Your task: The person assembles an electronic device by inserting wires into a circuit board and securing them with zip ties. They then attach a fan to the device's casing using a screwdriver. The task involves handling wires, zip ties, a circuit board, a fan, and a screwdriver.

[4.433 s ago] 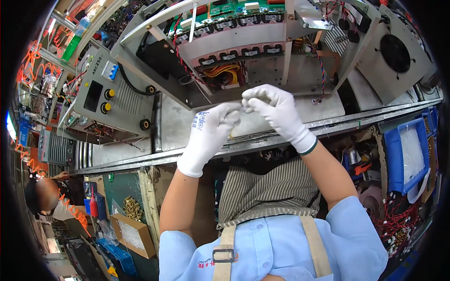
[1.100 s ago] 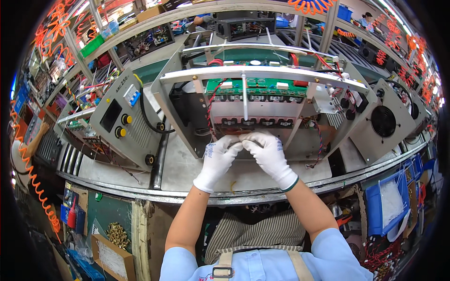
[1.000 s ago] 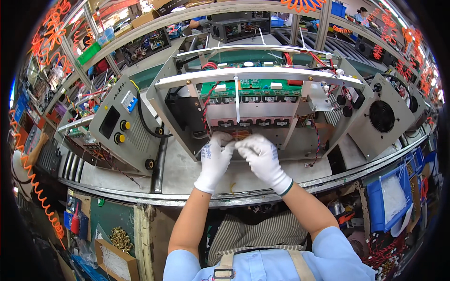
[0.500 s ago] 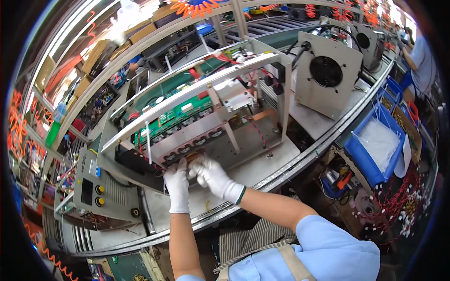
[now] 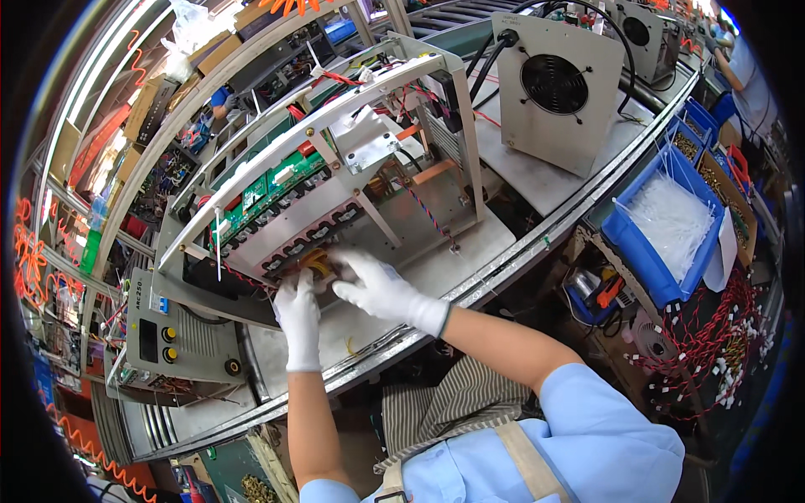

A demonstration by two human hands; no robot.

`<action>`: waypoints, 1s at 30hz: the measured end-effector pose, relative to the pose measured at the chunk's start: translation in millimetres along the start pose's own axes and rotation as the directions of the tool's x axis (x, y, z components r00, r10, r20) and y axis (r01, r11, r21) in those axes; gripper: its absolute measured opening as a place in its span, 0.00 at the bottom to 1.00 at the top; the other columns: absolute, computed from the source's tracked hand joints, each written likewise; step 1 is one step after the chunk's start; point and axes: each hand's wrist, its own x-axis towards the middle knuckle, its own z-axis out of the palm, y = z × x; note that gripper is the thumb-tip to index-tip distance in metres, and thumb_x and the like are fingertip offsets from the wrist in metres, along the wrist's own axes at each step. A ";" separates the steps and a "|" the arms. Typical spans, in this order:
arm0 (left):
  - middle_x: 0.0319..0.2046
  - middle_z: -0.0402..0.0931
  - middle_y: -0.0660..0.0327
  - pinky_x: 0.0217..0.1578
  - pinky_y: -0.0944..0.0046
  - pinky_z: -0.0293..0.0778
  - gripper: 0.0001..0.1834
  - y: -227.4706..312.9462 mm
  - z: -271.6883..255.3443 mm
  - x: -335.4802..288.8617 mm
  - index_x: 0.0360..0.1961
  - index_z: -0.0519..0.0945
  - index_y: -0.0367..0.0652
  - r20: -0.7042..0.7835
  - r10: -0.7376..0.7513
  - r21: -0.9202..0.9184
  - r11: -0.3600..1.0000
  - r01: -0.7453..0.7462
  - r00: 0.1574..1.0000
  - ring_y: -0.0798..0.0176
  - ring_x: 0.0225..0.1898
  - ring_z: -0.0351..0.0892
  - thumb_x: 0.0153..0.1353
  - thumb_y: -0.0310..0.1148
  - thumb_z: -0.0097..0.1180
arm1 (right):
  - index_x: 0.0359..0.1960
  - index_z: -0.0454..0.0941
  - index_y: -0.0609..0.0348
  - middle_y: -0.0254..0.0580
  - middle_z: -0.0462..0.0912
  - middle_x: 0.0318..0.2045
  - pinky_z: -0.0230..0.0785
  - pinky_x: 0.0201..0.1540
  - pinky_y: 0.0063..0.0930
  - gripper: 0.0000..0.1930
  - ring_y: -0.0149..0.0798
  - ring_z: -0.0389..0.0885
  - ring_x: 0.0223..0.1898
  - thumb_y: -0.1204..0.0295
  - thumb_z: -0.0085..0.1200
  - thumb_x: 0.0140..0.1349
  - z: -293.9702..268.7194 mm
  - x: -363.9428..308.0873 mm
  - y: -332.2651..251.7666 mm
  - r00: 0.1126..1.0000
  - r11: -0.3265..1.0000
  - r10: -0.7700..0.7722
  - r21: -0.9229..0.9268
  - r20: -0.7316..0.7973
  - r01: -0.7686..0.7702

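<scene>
Reaching toward twelve o'clock, the gloved left hand (image 5: 298, 318) has its fingers bent close together at the yellow wires (image 5: 317, 265); cannot tell whether it grips one. Right hand (image 5: 375, 287), at two o'clock from the left, is blurred, thumb seemingly apart from the fingers; any hold is unclear. The wires lie just past the left fingertips at one o'clock, inside the open metal chassis (image 5: 470, 159). Judged risk: a blind tug could strain a lead's joint, since the gloves partly cover the wires. Farther out at twelve o'clock, the green circuit board (image 5: 281, 176) sits exposed; a knuckle could knock it if a hand lifts carelessly. At two o'clock, a twisted wire (image 5: 426, 214) trails to the chassis edge; a passing wrist might snag it.
</scene>
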 end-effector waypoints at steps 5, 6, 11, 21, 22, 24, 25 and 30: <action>0.17 0.73 0.68 0.16 0.72 0.58 0.13 4.4 9.5 5.7 0.42 0.79 0.38 -0.057 -0.058 -0.009 0.998 0.058 0.997 0.76 0.14 0.61 0.67 0.38 0.54 | 0.48 0.77 0.62 0.58 0.80 0.47 0.67 0.55 0.40 0.25 0.54 0.78 0.50 0.51 0.47 0.65 -13.8 53.5 14.2 0.951 0.947 0.306 -0.116 0.039 -0.299; 0.19 0.74 0.67 0.17 0.72 0.60 0.14 7.2 1.6 -2.1 0.44 0.78 0.38 -0.008 -0.083 0.011 0.996 0.084 0.996 0.76 0.16 0.64 0.67 0.38 0.53 | 0.50 0.76 0.62 0.56 0.80 0.48 0.67 0.55 0.42 0.23 0.53 0.79 0.48 0.55 0.50 0.64 -11.7 42.9 9.5 0.970 0.969 0.241 -0.050 -0.032 -0.243; 0.24 0.79 0.53 0.25 0.60 0.70 0.24 -27.9 -20.7 -30.7 0.63 0.68 0.42 0.053 0.155 0.400 0.902 -0.163 0.986 0.60 0.23 0.76 0.66 0.34 0.49 | 0.64 0.63 0.62 0.59 0.64 0.63 0.57 0.65 0.45 0.33 0.59 0.63 0.65 0.67 0.56 0.56 2.8 -14.9 16.6 0.965 0.856 -0.259 -0.454 0.038 0.248; 0.20 0.76 0.54 0.26 0.57 0.74 0.22 22.0 -10.3 -13.0 0.61 0.71 0.39 0.206 0.258 0.469 0.821 -0.327 0.944 0.57 0.20 0.77 0.65 0.32 0.50 | 0.55 0.71 0.64 0.62 0.76 0.50 0.67 0.55 0.51 0.26 0.60 0.76 0.49 0.61 0.53 0.58 13.5 19.1 3.0 0.981 0.828 -0.157 -0.526 0.114 0.194; 0.23 0.79 0.54 0.25 0.58 0.73 0.20 16.9 -16.1 -24.2 0.57 0.73 0.34 0.146 0.335 0.227 0.904 -0.361 0.931 0.58 0.19 0.76 0.66 0.31 0.50 | 0.56 0.70 0.67 0.61 0.74 0.54 0.65 0.59 0.48 0.25 0.58 0.73 0.55 0.65 0.54 0.59 14.2 6.9 -6.9 0.898 0.784 -0.434 -0.459 0.074 0.417; 0.23 0.77 0.62 0.22 0.67 0.68 0.18 39.0 -21.6 -49.3 0.54 0.75 0.29 0.065 0.238 -0.251 0.944 -0.215 0.969 0.67 0.18 0.72 0.68 0.31 0.50 | 0.59 0.68 0.68 0.59 0.71 0.59 0.60 0.65 0.42 0.24 0.56 0.69 0.61 0.66 0.52 0.65 20.9 -29.0 -16.1 0.926 0.912 -0.360 -0.164 0.117 0.376; 0.18 0.73 0.70 0.20 0.76 0.62 0.18 63.8 -12.2 -68.2 0.54 0.74 0.29 0.110 0.070 -0.476 0.879 -0.009 0.991 0.76 0.17 0.68 0.70 0.31 0.49 | 0.61 0.66 0.68 0.59 0.71 0.60 0.60 0.65 0.39 0.24 0.52 0.69 0.63 0.64 0.49 0.68 24.7 -48.0 -15.4 0.972 0.981 -0.159 0.141 0.174 0.136; 0.15 0.68 0.69 0.15 0.77 0.56 0.20 67.0 3.9 -92.6 0.54 0.73 0.31 0.008 0.003 -0.598 0.802 0.002 1.000 0.79 0.15 0.63 0.71 0.37 0.48 | 0.59 0.68 0.62 0.52 0.82 0.39 0.72 0.45 0.40 0.20 0.48 0.82 0.44 0.64 0.44 0.70 13.6 -82.8 -46.9 0.838 0.931 0.231 0.139 0.494 -0.338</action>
